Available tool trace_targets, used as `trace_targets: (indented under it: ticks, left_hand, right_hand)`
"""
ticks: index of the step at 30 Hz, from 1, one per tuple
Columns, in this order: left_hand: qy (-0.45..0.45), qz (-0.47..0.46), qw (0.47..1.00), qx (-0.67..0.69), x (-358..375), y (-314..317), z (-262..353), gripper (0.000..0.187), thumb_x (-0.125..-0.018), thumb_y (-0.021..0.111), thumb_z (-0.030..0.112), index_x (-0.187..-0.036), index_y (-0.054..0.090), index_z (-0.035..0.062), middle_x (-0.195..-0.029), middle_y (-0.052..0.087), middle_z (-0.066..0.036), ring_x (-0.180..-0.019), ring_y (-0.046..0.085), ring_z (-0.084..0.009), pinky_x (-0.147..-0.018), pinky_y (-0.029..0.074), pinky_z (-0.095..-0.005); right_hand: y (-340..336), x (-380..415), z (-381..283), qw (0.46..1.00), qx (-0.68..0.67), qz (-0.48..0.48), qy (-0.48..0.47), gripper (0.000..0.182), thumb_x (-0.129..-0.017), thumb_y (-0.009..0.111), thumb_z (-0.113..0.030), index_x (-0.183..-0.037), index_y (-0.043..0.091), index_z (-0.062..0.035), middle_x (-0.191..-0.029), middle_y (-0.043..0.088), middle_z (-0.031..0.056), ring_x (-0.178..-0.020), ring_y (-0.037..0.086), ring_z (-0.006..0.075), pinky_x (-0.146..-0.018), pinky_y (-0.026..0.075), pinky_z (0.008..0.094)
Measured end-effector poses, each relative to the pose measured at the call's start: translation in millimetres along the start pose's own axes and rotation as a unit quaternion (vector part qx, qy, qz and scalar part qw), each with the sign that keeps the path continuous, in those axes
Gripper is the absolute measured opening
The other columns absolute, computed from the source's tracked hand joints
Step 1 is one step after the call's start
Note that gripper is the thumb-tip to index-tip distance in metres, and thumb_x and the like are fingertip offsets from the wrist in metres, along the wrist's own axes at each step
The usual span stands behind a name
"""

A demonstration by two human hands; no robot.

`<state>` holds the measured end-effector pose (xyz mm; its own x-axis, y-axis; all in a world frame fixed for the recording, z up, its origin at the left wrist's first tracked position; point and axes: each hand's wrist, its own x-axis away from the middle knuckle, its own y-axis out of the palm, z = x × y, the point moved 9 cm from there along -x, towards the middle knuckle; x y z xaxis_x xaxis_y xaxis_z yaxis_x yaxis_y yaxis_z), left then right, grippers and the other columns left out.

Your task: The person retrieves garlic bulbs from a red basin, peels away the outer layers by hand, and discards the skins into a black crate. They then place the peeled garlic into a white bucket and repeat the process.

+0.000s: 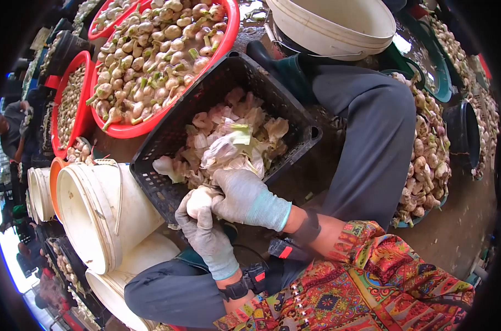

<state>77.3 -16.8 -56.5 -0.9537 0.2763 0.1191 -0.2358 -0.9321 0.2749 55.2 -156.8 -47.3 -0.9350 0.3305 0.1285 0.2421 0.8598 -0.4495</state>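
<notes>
I have the left hand (206, 241) curled around a garlic bulb (200, 203); right hand (243, 197) touches it, can't tell how closed; peelings (234, 138) in black crate (278, 102), far side.

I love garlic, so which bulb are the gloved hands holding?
The pale bulb between the left hand and right hand; the other bulbs lie heaped in tubs and piles.

1. There's just one camera here, worn on the head of that seated worker (372, 143), gazing forward and steeply down over the patterned top (366, 292).
2. It's near enough that the left hand (207, 243) and right hand (245, 201) loom just below mid-view, the black crate (206, 94) beyond them.
3. Its wide lens bends everything inside a dark round border, catching a distant co-worker (14, 127) tipped sideways at the left edge.
</notes>
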Motion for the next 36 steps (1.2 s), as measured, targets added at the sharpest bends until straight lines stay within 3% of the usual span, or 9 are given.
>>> trace_targets:
  ticks: [3, 5, 7, 10, 13, 18, 23, 28, 36]
  left_hand:
    - [0.002, -0.005, 0.997, 0.081, -3, 5, 1, 0.040, -0.087, 0.065, 0.023, -0.117, 0.050, 0.0027, -0.114, 0.055, -0.009, -0.105, 0.053, -0.0202, -0.097, 0.040, -0.0348]
    - [-0.081, -0.067, 0.971, 0.217, -4, 17, -16, 0.040, -0.089, 0.062, 0.028, -0.117, 0.050, 0.0025, -0.112, 0.055, -0.008, -0.104, 0.053, -0.0187, -0.097, 0.040, -0.0338]
    - [-0.078, -0.103, 0.970, 0.208, -3, 25, -15, 0.037, -0.095, 0.052, 0.033, -0.116, 0.050, 0.0022, -0.115, 0.054, -0.010, -0.106, 0.053, -0.0219, -0.098, 0.040, -0.0375]
    - [-0.060, 0.013, 0.992, 0.110, -4, 12, -7, 0.040, -0.088, 0.065, 0.024, -0.117, 0.049, 0.0022, -0.110, 0.056, -0.009, -0.103, 0.054, -0.0181, -0.095, 0.042, -0.0332]
    - [-0.021, 0.038, 0.999, -0.013, -2, 16, 4, 0.038, -0.086, 0.067, 0.015, -0.117, 0.049, 0.0022, -0.110, 0.056, -0.010, -0.101, 0.055, -0.0185, -0.092, 0.044, -0.0324]
    - [-0.003, 0.014, 0.991, -0.130, -2, 13, -7, 0.036, -0.089, 0.063, 0.014, -0.119, 0.048, 0.0016, -0.110, 0.058, -0.012, -0.099, 0.057, -0.0206, -0.093, 0.045, -0.0346]
    - [-0.048, 0.035, 0.998, 0.029, -4, 5, -21, 0.034, -0.089, 0.062, 0.014, -0.118, 0.049, 0.0012, -0.110, 0.058, -0.011, -0.101, 0.057, -0.0208, -0.093, 0.044, -0.0343]
    - [-0.019, 0.075, 0.996, -0.053, -7, -6, -16, 0.031, -0.088, 0.062, 0.009, -0.116, 0.050, 0.0016, -0.109, 0.058, -0.011, -0.099, 0.057, -0.0180, -0.090, 0.046, -0.0306]
    - [-0.048, 0.072, 0.996, -0.013, -2, -15, -24, 0.032, -0.089, 0.063, 0.012, -0.116, 0.050, 0.0021, -0.110, 0.057, -0.011, -0.101, 0.056, -0.0192, -0.093, 0.044, -0.0334]
  right_hand:
    - [-3, -5, 21, 0.978, -0.188, -0.018, 0.091, 0.020, -0.078, 0.057, -0.018, -0.082, 0.056, 0.0026, -0.069, 0.058, 0.0200, -0.063, 0.059, 0.0270, -0.061, 0.047, 0.0387]
    - [-6, -10, 41, 0.952, -0.300, 0.031, 0.053, 0.017, -0.082, 0.053, -0.013, -0.089, 0.058, 0.0023, -0.066, 0.056, 0.0087, -0.062, 0.054, 0.0139, -0.060, 0.047, 0.0334]
    - [-16, 4, 26, 0.914, -0.369, -0.080, 0.147, 0.019, -0.083, 0.057, -0.016, -0.092, 0.058, 0.0018, -0.072, 0.059, 0.0098, -0.069, 0.058, 0.0142, -0.065, 0.049, 0.0323]
    - [-31, 8, -1, 0.992, -0.111, -0.018, -0.050, 0.027, -0.081, 0.067, -0.024, -0.094, 0.060, -0.0013, -0.079, 0.062, 0.0157, -0.076, 0.063, 0.0276, -0.069, 0.049, 0.0362]
    - [-15, 8, 2, 0.998, 0.003, -0.060, -0.023, 0.028, -0.080, 0.065, -0.027, -0.091, 0.060, -0.0019, -0.085, 0.061, 0.0204, -0.081, 0.060, 0.0376, -0.071, 0.048, 0.0425]
    - [-10, 3, 17, 1.000, -0.006, -0.010, 0.005, 0.026, -0.077, 0.064, -0.025, -0.083, 0.056, -0.0008, -0.078, 0.059, 0.0208, -0.077, 0.059, 0.0387, -0.068, 0.047, 0.0447]
    - [-8, -8, 49, 0.992, -0.089, 0.030, 0.080, 0.025, -0.081, 0.062, -0.022, -0.082, 0.053, 0.0009, -0.075, 0.058, 0.0225, -0.074, 0.059, 0.0386, -0.065, 0.047, 0.0438]
    - [3, -2, 15, 0.997, -0.011, -0.065, -0.034, 0.027, -0.079, 0.066, -0.027, -0.092, 0.059, -0.0038, -0.080, 0.061, 0.0160, -0.077, 0.061, 0.0360, -0.068, 0.049, 0.0418]
    - [20, -7, 18, 0.998, 0.013, -0.049, 0.025, 0.025, -0.077, 0.065, -0.023, -0.087, 0.056, -0.0017, -0.079, 0.060, 0.0191, -0.080, 0.061, 0.0371, -0.069, 0.049, 0.0432]
